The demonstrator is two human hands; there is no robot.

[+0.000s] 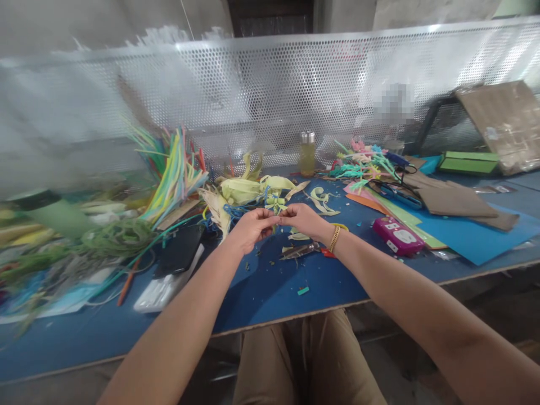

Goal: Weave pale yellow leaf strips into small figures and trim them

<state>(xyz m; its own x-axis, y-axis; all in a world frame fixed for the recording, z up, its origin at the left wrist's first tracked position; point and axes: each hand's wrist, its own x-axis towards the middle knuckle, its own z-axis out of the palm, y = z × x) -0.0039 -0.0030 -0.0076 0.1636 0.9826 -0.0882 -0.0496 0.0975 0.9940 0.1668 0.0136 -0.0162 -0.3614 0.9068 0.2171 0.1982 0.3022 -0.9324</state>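
My left hand point(253, 229) and my right hand point(304, 219) meet above the blue table, thumbs and fingertips pinched together. Between them they hold a small pale green husk piece point(275, 206) with spread strips; its lower part is hidden by my fingers. Just behind lie corn husks point(240, 191), partly tangled with blue string point(236, 210). A gold bracelet point(334, 238) circles my right wrist. Below that hand rest scissors point(300, 251), whose shape is partly blurred, and scattered husk scraps.
To the left are a bundle of coloured pipe cleaners point(172, 174), a black phone point(179, 250) and green mesh cord point(120, 239). A jar of yellowish liquid point(307, 154) stands at the back. On the right lie a magenta box point(397, 236), coloured paper point(476, 236) and cardboard point(458, 201).
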